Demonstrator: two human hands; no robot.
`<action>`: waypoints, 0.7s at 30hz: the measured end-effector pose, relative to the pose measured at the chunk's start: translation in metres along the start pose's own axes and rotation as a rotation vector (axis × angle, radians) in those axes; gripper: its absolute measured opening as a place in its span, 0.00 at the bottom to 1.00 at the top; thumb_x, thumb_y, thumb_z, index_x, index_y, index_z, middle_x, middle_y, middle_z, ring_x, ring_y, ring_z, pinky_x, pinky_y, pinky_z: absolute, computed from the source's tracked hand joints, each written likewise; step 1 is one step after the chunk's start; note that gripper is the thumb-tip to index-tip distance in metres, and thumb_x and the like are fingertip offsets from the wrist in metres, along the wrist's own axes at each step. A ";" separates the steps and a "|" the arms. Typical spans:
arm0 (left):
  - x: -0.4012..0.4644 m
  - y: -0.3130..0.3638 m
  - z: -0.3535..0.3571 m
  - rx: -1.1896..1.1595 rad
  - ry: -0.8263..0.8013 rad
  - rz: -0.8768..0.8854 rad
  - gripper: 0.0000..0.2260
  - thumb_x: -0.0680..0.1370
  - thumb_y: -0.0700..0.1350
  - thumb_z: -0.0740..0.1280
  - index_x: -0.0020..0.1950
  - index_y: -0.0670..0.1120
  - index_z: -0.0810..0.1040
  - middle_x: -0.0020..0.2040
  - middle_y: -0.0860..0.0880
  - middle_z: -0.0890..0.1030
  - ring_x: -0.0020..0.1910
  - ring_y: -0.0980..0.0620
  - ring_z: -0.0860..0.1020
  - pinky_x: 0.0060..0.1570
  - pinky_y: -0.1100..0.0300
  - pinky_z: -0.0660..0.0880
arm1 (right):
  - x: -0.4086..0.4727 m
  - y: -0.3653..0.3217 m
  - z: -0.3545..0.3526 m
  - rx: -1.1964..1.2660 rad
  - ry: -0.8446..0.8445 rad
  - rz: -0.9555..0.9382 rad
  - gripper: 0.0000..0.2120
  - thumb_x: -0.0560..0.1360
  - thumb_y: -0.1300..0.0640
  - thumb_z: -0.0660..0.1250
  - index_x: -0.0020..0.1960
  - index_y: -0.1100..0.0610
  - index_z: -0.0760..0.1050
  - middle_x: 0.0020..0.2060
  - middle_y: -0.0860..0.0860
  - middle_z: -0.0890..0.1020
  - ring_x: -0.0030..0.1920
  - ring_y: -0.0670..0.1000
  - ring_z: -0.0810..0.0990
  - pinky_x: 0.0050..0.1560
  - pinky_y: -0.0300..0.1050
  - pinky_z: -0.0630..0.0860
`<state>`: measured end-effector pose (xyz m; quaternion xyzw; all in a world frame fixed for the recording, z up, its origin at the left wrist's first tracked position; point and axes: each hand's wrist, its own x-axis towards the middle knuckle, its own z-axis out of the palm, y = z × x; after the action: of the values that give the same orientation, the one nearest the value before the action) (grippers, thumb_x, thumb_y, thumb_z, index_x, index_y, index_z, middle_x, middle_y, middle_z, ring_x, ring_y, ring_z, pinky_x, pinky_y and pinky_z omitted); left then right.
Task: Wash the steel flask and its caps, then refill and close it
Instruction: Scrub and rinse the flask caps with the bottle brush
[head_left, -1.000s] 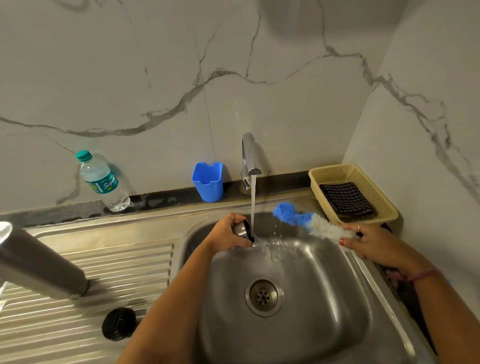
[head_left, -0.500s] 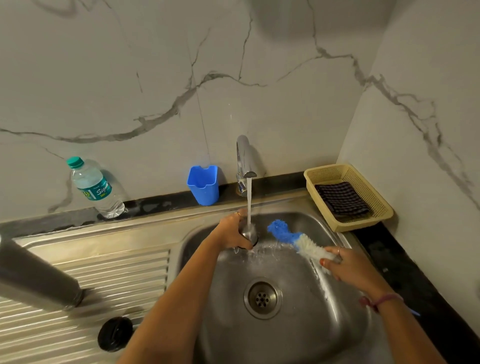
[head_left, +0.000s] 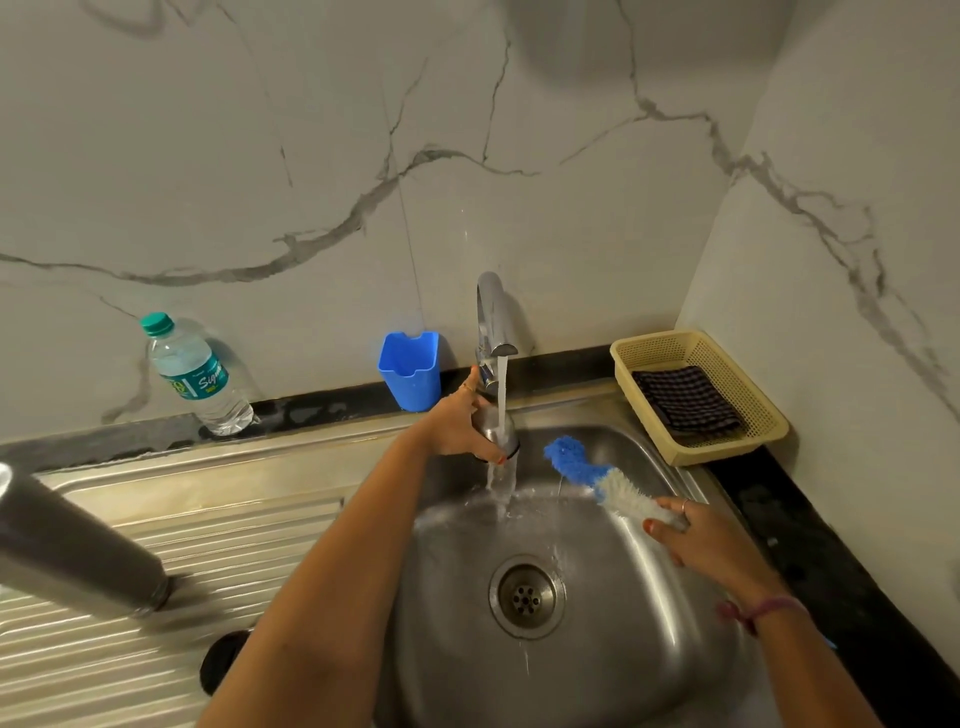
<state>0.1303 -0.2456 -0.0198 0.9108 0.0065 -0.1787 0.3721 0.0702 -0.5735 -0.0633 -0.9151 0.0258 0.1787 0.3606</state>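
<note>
Head view: a stainless steel sink (head_left: 649, 639) with a ribbed drainboard carries the tall grey steel flask (head_left: 78, 551), lying on its side at left. A round black cap (head_left: 221, 660) sits on the drainboard near the left arm. Over the basin, the right hand (head_left: 711, 540) grips a blue-and-white bristle brush (head_left: 597, 475); the left hand (head_left: 457, 426) grips a small steel cap (head_left: 500, 434) under the running chrome tap (head_left: 491, 327).

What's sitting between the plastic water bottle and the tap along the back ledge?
In the head view, a blue plastic cup stands on the ledge between the water bottle and the tap, much nearer the tap.
</note>
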 end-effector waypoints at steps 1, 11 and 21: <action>0.001 0.000 0.000 -0.003 0.005 -0.001 0.59 0.67 0.45 0.81 0.80 0.48 0.37 0.57 0.54 0.71 0.59 0.50 0.72 0.65 0.58 0.69 | -0.001 0.000 0.000 0.002 0.000 -0.002 0.20 0.77 0.52 0.66 0.67 0.56 0.72 0.37 0.48 0.79 0.35 0.46 0.78 0.35 0.36 0.71; 0.011 0.007 0.004 -0.016 0.021 -0.020 0.58 0.68 0.45 0.80 0.81 0.49 0.37 0.66 0.50 0.72 0.64 0.47 0.72 0.65 0.58 0.69 | -0.005 0.003 0.001 0.012 0.011 0.005 0.20 0.76 0.53 0.67 0.67 0.56 0.72 0.36 0.47 0.78 0.33 0.45 0.78 0.33 0.35 0.70; 0.008 0.009 0.016 -0.012 0.040 0.009 0.61 0.68 0.40 0.79 0.79 0.53 0.31 0.68 0.44 0.73 0.67 0.44 0.72 0.69 0.52 0.68 | -0.012 0.000 -0.003 0.036 0.013 0.004 0.19 0.77 0.53 0.67 0.66 0.55 0.72 0.37 0.47 0.79 0.34 0.45 0.78 0.33 0.35 0.70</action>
<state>0.1341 -0.2640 -0.0267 0.9121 0.0111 -0.1587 0.3779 0.0596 -0.5767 -0.0570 -0.9096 0.0330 0.1727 0.3765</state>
